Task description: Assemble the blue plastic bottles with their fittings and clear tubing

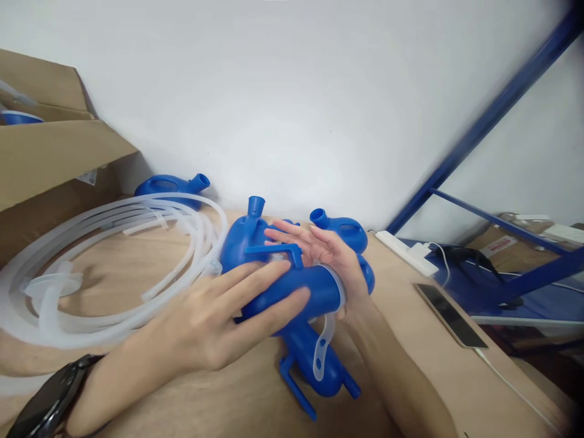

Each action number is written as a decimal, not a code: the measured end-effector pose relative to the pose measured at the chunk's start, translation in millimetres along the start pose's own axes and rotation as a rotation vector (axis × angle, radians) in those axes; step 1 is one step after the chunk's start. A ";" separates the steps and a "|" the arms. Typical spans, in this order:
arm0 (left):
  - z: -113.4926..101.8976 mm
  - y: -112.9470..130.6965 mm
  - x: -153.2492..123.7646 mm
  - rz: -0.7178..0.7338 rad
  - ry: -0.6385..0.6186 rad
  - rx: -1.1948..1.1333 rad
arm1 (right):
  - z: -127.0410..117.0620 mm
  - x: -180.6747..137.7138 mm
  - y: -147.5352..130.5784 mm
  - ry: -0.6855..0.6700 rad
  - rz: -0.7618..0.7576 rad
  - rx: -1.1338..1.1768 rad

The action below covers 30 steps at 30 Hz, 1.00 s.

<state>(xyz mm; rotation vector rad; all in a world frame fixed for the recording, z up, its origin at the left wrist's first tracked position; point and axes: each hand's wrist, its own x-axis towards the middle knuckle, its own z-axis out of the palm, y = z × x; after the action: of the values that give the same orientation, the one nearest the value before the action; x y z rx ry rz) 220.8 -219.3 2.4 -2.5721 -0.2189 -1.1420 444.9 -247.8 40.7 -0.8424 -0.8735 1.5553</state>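
My left hand (228,310) wraps over a blue plastic tube-shaped part (314,289) with an angled blue bar along its top. Its right end carries a whitish translucent cap (341,289), against which the palm of my right hand (335,252) presses, fingers stretched out and apart. A translucent strap with holes (323,353) hangs below the cap. Under the held part lies another blue plastic piece (319,368) with a bar and a short stub, partly hidden. Just behind my hands stands a blue handled bottle (237,237) with its open neck up.
Coiled translucent tubing (104,328) fills the table's left side, beside an open cardboard box (50,158). Blue handled bottles (351,234) stand along the wall. On the right are a phone (449,315) with a cable, a white power strip (406,252) and a blue metal frame (483,115).
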 end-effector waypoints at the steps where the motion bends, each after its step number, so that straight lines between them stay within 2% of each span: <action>1: 0.6 1.5 0.5 -0.039 0.006 -0.051 | 1.9 -2.8 -1.7 0.020 -0.044 -0.022; 4: 0.6 6.7 5.3 -0.213 0.033 -0.241 | 8.9 -13.6 -7.1 0.072 -0.181 -0.091; 8: -0.3 9.1 16.8 -0.529 0.029 -0.581 | 15.8 -27.7 -10.9 0.073 -0.324 -0.234; 12: 7.6 4.1 20.8 -0.937 -0.160 -1.101 | 12.5 -36.9 -8.6 0.057 -0.507 -0.506; 15: 19.6 2.1 17.4 -1.298 -0.266 -1.488 | 3.4 -37.1 -4.5 -0.061 -0.577 -0.645; 17: 25.7 0.3 15.5 -1.457 -0.320 -1.591 | -2.0 -33.1 -1.2 -0.148 -0.626 -0.682; 18: 27.2 -1.5 15.2 -1.466 -0.346 -1.588 | -3.5 -30.0 0.6 -0.164 -0.660 -0.692; 19: 27.5 -4.1 15.0 -1.415 -0.354 -1.547 | -4.1 -26.1 2.4 -0.156 -0.699 -0.691; 21: 24.7 -11.3 14.7 -1.182 -0.311 -1.346 | -2.8 -16.4 5.4 -0.075 -0.790 -0.623; 23: 18.7 -19.5 13.2 -0.877 -0.194 -0.991 | -0.9 -5.0 7.1 0.059 -0.839 -0.444; 24: 15.1 -23.3 11.7 -0.714 -0.128 -0.782 | -0.8 0.9 7.4 0.126 -0.812 -0.331; 25: 11.5 -26.5 9.9 -0.553 -0.074 -0.577 | -1.5 6.5 7.7 0.182 -0.738 -0.219; 27: 5.8 -31.4 5.8 -0.248 -0.040 -0.250 | -5.2 16.0 8.4 0.229 -0.457 -0.046; 29: 3.2 -34.1 2.0 0.002 -0.074 -0.065 | -10.2 22.4 10.1 0.193 -0.178 0.041; 30: 3.2 -34.6 0.3 0.085 -0.096 -0.010 | -12.2 24.4 11.3 0.163 -0.093 0.060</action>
<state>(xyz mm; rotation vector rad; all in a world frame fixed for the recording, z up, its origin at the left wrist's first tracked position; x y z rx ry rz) 214.1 -185.7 8.4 -2.6207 -0.1244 -0.9926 447.0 -223.9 23.4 -0.8601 -0.7342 1.4043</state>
